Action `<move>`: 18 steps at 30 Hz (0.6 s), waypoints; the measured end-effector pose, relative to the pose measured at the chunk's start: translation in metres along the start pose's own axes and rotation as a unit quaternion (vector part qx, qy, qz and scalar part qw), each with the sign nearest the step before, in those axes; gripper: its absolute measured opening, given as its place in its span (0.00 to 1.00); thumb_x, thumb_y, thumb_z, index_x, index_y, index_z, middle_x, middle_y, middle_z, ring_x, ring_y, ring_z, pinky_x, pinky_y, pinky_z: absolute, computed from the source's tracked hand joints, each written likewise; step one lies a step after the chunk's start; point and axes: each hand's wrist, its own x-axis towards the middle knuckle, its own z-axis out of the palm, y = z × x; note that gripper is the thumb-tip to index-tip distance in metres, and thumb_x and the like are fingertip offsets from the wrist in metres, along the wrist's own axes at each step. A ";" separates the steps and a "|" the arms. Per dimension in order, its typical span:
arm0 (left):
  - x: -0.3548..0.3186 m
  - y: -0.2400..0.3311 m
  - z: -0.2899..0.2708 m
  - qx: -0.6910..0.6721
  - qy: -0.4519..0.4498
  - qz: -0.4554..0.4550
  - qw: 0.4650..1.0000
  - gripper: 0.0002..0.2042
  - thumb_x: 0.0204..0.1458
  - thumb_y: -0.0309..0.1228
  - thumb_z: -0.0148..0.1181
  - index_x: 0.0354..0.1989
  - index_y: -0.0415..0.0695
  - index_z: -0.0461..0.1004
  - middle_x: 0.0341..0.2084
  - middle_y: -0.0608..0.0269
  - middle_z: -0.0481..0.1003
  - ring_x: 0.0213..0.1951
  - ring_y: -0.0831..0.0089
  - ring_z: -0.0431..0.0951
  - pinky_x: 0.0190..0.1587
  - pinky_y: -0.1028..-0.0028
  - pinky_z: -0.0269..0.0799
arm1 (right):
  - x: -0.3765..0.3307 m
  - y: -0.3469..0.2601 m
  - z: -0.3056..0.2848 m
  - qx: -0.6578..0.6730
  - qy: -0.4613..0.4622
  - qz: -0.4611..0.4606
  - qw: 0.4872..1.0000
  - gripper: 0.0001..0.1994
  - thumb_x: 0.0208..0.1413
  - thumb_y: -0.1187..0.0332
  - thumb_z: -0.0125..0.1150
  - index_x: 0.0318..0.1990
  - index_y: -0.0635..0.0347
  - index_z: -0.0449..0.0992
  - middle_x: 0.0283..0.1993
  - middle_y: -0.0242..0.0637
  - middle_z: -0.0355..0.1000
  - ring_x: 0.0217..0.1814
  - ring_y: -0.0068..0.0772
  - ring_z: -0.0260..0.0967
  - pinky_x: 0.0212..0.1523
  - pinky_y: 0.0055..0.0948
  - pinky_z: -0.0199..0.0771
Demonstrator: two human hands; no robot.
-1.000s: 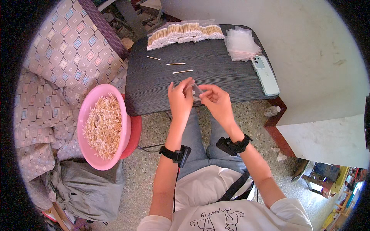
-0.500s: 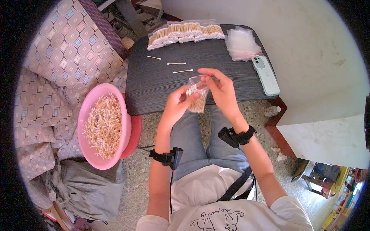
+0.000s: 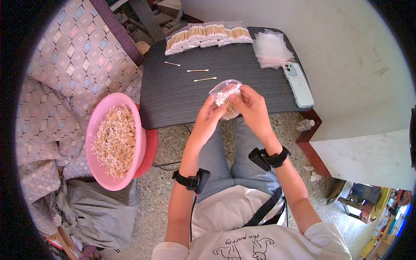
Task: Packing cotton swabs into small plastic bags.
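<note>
Between both hands, just over the table's near edge, is a clear plastic bag [image 3: 226,88] packed with cotton swabs [image 3: 232,107]. My left hand [image 3: 209,120] grips its left side, thumb across the front. My right hand [image 3: 252,106] pinches the right side, with thumb and fingers closed on the plastic. The bag's upper end bulges up and away from me, above the white swab tips. Some fingers are hidden behind the bag. Three loose swabs [image 3: 205,79] lie on the dark table [image 3: 173,102] beyond my hands.
Filled swab bags [image 3: 208,34] line the table's far edge. Flat clear bags [image 3: 272,48] and a pale phone [image 3: 298,85] lie at the right. A pink basin [image 3: 92,145] heaped with swabs stands left, beside a patterned sofa [image 3: 78,52]. A wall [image 3: 346,86] rises at the right.
My right hand has come down from the bag's top to its right side. The bag has tilted and risen slightly, its upper end now puffed out.
</note>
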 end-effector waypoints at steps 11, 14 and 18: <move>-0.001 0.004 0.003 0.002 0.038 0.047 0.998 0.17 0.56 0.31 0.54 0.51 0.37 0.64 0.37 0.62 0.74 0.38 0.81 0.74 0.42 0.80 0.68 | 0.000 -0.004 0.000 0.029 -0.045 0.027 0.998 0.11 0.61 0.69 0.48 0.46 0.67 0.68 0.39 0.29 0.71 0.40 0.14 0.64 0.41 0.18 0.66; 0.000 0.004 0.000 -0.005 0.052 0.026 0.998 0.14 0.56 0.31 0.53 0.47 0.35 0.70 0.36 0.65 0.74 0.35 0.82 0.73 0.40 0.81 0.66 | 0.002 -0.006 -0.002 0.018 -0.052 0.032 0.998 0.11 0.61 0.68 0.48 0.45 0.66 0.69 0.37 0.28 0.71 0.38 0.13 0.64 0.38 0.18 0.66; 0.002 0.002 0.006 0.008 0.099 0.072 0.992 0.11 0.56 0.31 0.54 0.39 0.35 0.75 0.32 0.69 0.75 0.32 0.83 0.73 0.36 0.82 0.67 | 0.005 -0.007 0.002 0.038 -0.054 0.026 0.997 0.11 0.59 0.67 0.53 0.44 0.65 0.70 0.36 0.27 0.71 0.35 0.13 0.64 0.35 0.18 0.66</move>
